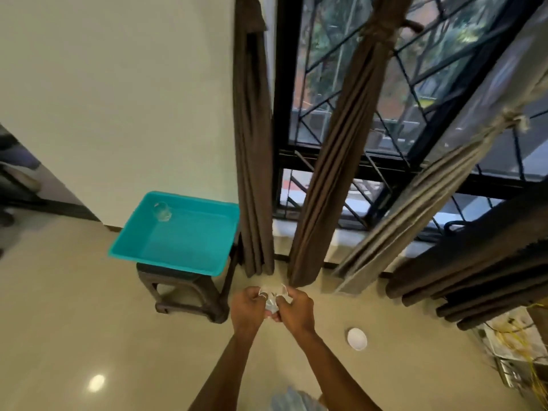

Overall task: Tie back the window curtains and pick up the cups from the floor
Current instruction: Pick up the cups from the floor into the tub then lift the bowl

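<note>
While left hand (247, 307) and right hand (297, 308) pinch clear cups (272, 297), white cup (357, 339) on floor (89, 315)

Both hands (272, 307) grip clear cups (273, 295); white cup (357, 339) on floor (89, 307).

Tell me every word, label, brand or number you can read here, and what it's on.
None: there is no readable text in this view.
The teal tray, the white cup on the floor and the clear cups held by the left hand and right hand show no print.
The clutter at the far right is too blurred to read.
</note>
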